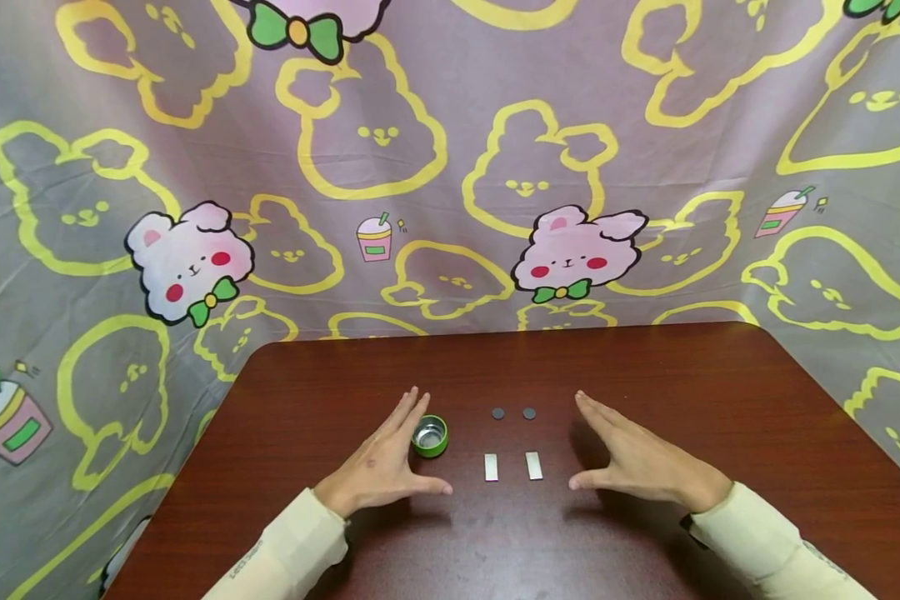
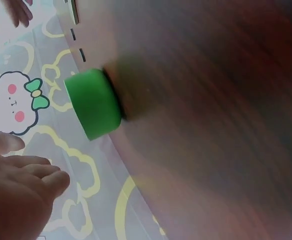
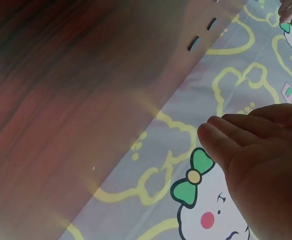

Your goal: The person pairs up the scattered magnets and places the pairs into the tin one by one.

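Note:
My left hand (image 1: 382,465) is held above the table with fingers straight and thumb spread, nothing in its grasp. Just beyond it stands a small round green tin (image 1: 430,437) with a shiny silver inside, its green side (image 2: 93,102) showing in the left wrist view. My right hand (image 1: 641,462) mirrors the left on the other side, fingers extended and holding nothing. Between the hands lie two small dark grey discs, a left disc (image 1: 498,413) and a right disc (image 1: 529,413). Nearer me are two pale rectangular pieces, one on the left (image 1: 491,467) and one on the right (image 1: 534,466).
The dark reddish-brown wooden table (image 1: 510,550) has rounded far corners. A grey-pink curtain (image 1: 450,217) printed with yellow bunny outlines and cups hangs behind it and along both sides.

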`<control>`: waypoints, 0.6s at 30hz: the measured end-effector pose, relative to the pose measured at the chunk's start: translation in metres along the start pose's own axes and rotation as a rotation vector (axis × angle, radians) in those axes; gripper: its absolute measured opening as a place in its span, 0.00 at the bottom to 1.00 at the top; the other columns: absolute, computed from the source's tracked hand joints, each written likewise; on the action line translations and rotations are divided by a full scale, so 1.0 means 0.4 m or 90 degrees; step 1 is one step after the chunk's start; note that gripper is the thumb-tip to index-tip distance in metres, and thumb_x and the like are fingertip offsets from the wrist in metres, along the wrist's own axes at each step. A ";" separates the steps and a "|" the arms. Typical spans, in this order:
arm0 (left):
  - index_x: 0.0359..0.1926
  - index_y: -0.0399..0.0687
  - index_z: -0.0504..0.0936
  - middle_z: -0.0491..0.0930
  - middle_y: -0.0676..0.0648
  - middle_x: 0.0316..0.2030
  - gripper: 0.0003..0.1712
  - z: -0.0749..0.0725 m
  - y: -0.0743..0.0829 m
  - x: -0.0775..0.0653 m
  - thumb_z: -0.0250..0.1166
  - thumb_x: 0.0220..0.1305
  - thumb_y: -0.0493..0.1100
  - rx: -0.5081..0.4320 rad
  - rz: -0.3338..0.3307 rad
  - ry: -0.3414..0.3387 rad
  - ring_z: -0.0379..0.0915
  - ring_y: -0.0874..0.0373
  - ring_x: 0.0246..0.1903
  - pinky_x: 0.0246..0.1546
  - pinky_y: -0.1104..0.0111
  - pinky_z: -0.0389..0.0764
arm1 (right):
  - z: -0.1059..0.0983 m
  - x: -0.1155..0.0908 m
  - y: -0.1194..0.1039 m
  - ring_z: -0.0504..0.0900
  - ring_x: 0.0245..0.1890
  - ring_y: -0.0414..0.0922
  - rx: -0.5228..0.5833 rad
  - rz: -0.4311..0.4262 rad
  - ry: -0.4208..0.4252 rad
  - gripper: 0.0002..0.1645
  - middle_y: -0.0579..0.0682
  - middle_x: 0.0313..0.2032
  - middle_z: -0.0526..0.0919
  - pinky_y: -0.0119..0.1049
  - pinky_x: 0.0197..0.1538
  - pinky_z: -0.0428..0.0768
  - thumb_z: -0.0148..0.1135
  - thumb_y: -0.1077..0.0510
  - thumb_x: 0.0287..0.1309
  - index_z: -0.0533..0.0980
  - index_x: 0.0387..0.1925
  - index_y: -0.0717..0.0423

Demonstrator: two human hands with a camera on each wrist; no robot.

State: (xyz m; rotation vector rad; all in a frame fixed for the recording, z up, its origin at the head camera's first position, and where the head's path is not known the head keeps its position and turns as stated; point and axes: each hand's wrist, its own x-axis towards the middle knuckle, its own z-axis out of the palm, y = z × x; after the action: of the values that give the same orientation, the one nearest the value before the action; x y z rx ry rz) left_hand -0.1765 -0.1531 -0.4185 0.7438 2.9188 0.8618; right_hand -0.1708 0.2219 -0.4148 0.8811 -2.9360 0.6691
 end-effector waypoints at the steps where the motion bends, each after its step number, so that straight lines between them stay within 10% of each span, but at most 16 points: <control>1: 0.80 0.47 0.47 0.41 0.43 0.79 0.74 0.001 0.003 0.001 0.81 0.40 0.66 -0.014 0.001 0.002 0.44 0.46 0.75 0.67 0.48 0.64 | 0.000 0.002 -0.002 0.60 0.71 0.61 0.009 0.000 -0.001 0.67 0.66 0.73 0.57 0.59 0.67 0.65 0.71 0.31 0.51 0.53 0.73 0.72; 18: 0.72 0.40 0.67 0.66 0.41 0.70 0.57 0.034 0.035 0.024 0.82 0.45 0.57 -0.104 0.081 0.034 0.63 0.49 0.69 0.66 0.55 0.68 | 0.012 0.025 -0.024 0.68 0.67 0.61 0.065 -0.008 -0.012 0.60 0.66 0.69 0.66 0.57 0.65 0.68 0.76 0.39 0.49 0.60 0.71 0.72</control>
State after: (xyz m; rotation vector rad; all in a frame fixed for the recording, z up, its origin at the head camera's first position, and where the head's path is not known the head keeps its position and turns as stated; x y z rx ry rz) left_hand -0.1768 -0.1315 -0.4217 0.9141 2.8260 1.1318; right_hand -0.1737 0.2075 -0.4142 0.9170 -2.9330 0.8212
